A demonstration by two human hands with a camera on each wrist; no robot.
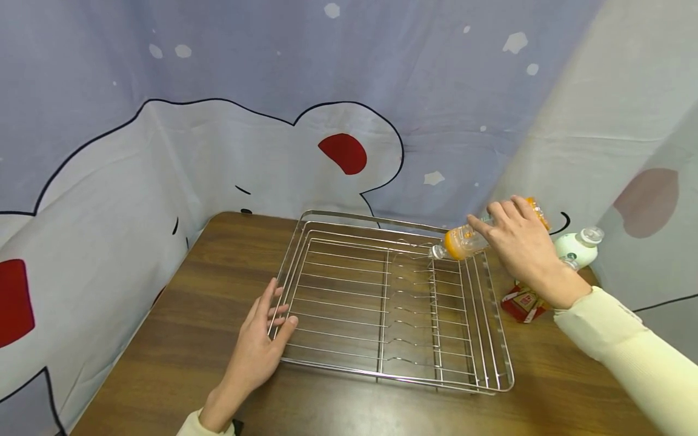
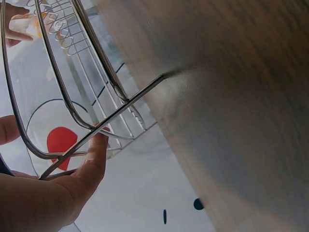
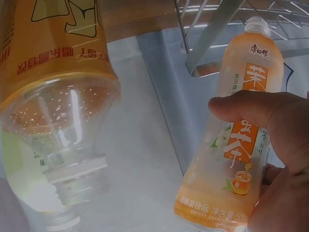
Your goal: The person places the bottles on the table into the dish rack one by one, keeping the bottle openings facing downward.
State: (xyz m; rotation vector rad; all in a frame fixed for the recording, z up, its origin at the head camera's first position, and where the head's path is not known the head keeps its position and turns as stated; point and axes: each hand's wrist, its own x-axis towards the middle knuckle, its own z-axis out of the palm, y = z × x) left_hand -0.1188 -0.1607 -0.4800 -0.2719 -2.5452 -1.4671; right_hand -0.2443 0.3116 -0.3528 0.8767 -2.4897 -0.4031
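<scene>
My right hand point(image 1: 520, 245) grips a tea drink bottle point(image 3: 231, 130) with orange and pale labelling and a white cap. In the head view the bottle point(image 1: 463, 243) is tilted, its cap pointing left over the back right part of a metal wire rack point(image 1: 382, 375). My thumb point(image 3: 241, 107) lies across the label in the right wrist view. At the rack's near left corner, my left hand point(image 1: 262, 348) touches the rim with loosely spread fingers. The left wrist view shows one finger point(image 2: 96, 154) against the wires.
Right of the rack stand a white and green bottle point(image 1: 577, 248) and an orange-labelled bottle point(image 3: 58, 92), with a red package point(image 1: 523, 304) close by. The wooden table point(image 1: 180, 339) meets a printed curtain point(image 1: 272, 169) at the back and left.
</scene>
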